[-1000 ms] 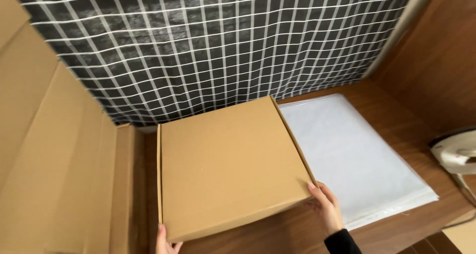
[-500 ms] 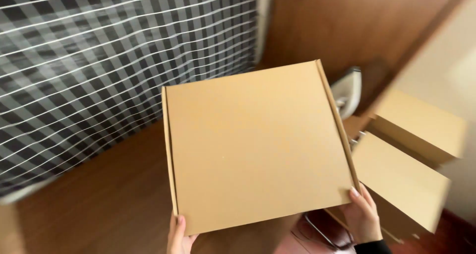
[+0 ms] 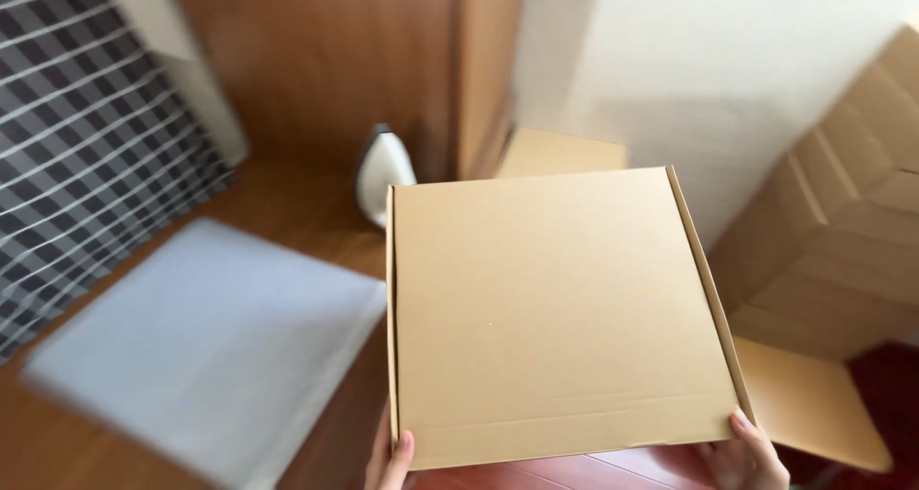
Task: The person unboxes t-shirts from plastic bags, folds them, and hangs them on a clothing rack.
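The flat cardboard box [image 3: 555, 308] has swung right, away from the checked cloth [image 3: 77, 155], now at 9 o'clock. Left hand [image 3: 392, 461] and right hand [image 3: 747, 452] grip its near corners, white sheets [image 3: 211, 346] lying left.

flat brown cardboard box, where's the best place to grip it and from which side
Grip the flat brown cardboard box at its two near corners, coming from the near edge. It is wide, thin and closed, held about level, so thumbs on top and fingers beneath steady it. The left hand and right hand already hold it this way, one at each near corner.
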